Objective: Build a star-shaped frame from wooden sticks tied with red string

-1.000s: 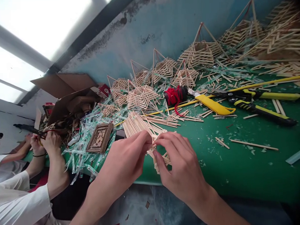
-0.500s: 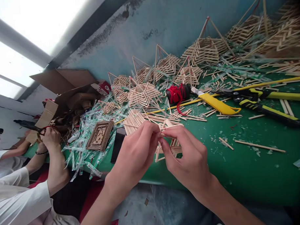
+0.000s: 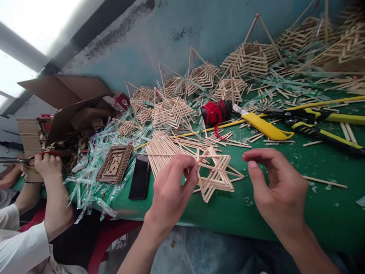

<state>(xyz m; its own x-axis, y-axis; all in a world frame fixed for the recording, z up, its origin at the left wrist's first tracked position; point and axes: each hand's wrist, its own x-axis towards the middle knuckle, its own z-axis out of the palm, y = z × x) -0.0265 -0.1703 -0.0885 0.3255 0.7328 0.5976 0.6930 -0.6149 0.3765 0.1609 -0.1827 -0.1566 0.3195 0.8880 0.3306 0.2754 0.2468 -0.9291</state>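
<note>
A star-shaped frame of thin wooden sticks (image 3: 221, 167), layered and with bits of red on its joints, lies on the green table. My left hand (image 3: 176, 179) is closed in a pinch at the star's upper left point, where a little red thread shows. Its fingertips partly cover what they grip. To the right of the star, my right hand (image 3: 276, 181) hangs over the table, thumb and fingers curved and apart, with nothing visible between them. A bundle of loose sticks (image 3: 160, 149) lies just behind my left hand.
Behind the star lie a red thread spool (image 3: 214, 112), a yellow cutter (image 3: 264, 125) and yellow-black pliers (image 3: 326, 134). Finished stick pieces (image 3: 174, 112) line the wall. A black phone (image 3: 139, 176), a brown plaque (image 3: 115, 164) and plastic strips (image 3: 90, 172) are leftward. A co-worker's hand (image 3: 48, 167) holds scissors.
My right hand has left the star and moved right, its fingers parting. My left hand stays pinched there. More of the star and the phone shows. The co-worker's hands have shifted left in view.
</note>
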